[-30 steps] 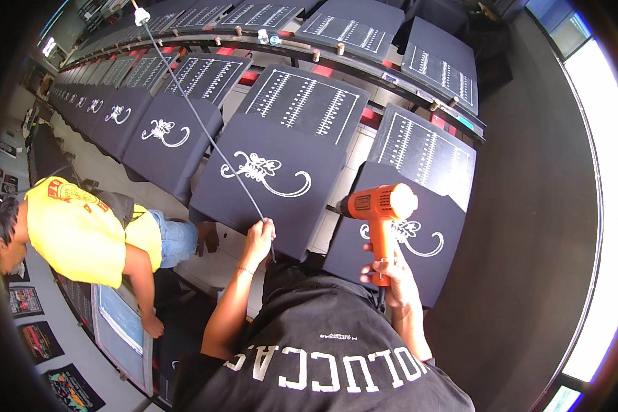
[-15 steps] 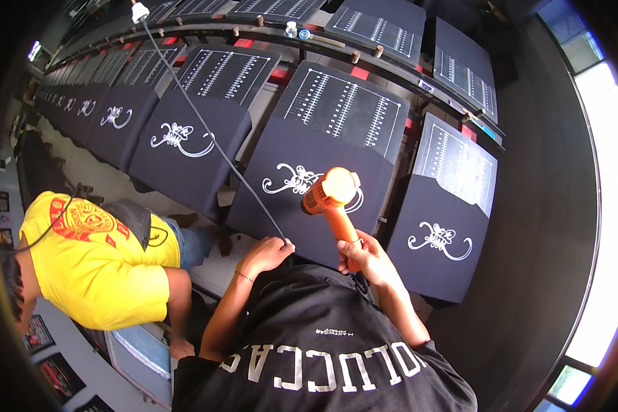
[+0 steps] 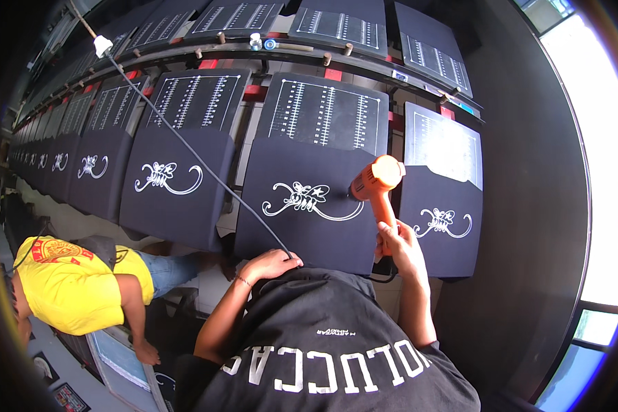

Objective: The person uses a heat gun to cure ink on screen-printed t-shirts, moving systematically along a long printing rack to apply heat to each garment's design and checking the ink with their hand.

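My right hand (image 3: 404, 248) is wrapped round the handle of an orange hair dryer (image 3: 379, 177). The dryer's nozzle points left and down, over the right tail of a white curling floral print (image 3: 309, 199). That print sits on a dark fabric panel (image 3: 299, 240) laid over the lower part of a board with white ruler marks (image 3: 323, 113). Near the panel's front edge, my left hand (image 3: 273, 264) grips a thin black cord (image 3: 216, 177). The cord runs taut up to the far left, where a white connector (image 3: 103, 45) hangs.
Boards with matching printed panels stand left (image 3: 175, 192) and right (image 3: 446, 237). Behind them runs a metal rail (image 3: 281, 51) carrying a small clear bottle (image 3: 255, 41) and a blue tape roll (image 3: 270, 44). A person in a yellow shirt (image 3: 75, 288) bends at the lower left, beside a framed screen (image 3: 117, 357).
My right hand has shifted the hair dryer rightward, from the print's middle to its right end, uncovering the motif. My left hand still grips the cord. The view has turned somewhat.
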Motion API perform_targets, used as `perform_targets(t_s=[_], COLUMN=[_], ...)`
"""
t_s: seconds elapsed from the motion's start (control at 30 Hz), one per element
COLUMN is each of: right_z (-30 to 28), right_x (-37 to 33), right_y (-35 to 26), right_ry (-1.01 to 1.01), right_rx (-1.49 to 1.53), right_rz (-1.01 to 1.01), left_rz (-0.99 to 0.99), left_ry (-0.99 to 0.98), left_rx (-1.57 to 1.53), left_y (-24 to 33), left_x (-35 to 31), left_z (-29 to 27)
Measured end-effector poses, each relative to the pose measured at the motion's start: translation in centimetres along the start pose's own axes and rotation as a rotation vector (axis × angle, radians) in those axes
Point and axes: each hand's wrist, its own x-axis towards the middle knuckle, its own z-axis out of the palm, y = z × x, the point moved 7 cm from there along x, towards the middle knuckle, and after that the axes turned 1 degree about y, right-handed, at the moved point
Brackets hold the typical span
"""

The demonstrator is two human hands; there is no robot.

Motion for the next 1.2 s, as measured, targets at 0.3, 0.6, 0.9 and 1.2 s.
perform_targets(t_s=[0.3,0.6,0.9,1.2], right_z=[0.8,0.7,-0.5,-1.5], right_x=[-0.1,0.7,0.9,0.0], right_y=[-0.6,-0.2,0.4,1.3], right_ry=[0.029,0.048,0.08,0.081], right_rx=[-0.06,-0.013,0.003,-0.018], right_rz=[0.0,-0.011,-0.012,0.013], left_rz=[-0.055,-0.187,-0.577,-0.667], left_ry=[0.084,1.494,1.6,1.414], left_rx=[-0.212,0.151,0.585,0.603], left_y=[-3.3,-10.1,-18.6,-17.2], left_x=[-1.6,-9.6,-11.5,-8.3], left_z=[-5.6,-22.0,-23.9,-22.0])
